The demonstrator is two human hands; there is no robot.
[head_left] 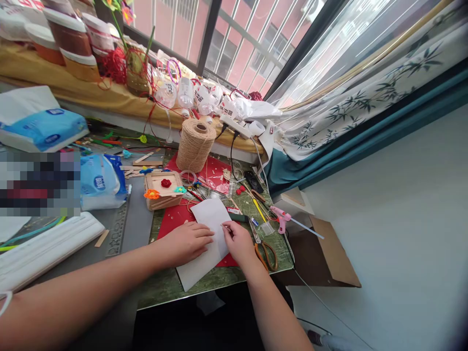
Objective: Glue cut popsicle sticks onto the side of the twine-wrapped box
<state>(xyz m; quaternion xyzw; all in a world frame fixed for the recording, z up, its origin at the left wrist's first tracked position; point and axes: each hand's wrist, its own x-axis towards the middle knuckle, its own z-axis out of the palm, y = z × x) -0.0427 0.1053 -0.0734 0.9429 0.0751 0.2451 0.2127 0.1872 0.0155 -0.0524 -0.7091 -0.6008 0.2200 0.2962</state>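
Note:
A sheet of white paper [209, 210] lies at a slant near the table's front edge, over some red paper [171, 219]. My left hand [187, 242] rests flat on its left side, fingers stretched out and holding nothing. On the paper's right side, my right hand [237, 240] is closed in a pinch; a small thin tip shows at the fingertips, too little to name. Just right of that hand are scissors with orange handles [266, 256]. Beyond the paper stands a small wooden-stick box [164, 187] with crafted flowers on it.
A big spool of twine [196, 146] stands behind the box. At the right edge lies a pink glue gun [281, 218], above a cardboard box [332, 248]. Tissue packs [102, 183] and a metal ruler [120, 226] are on the left.

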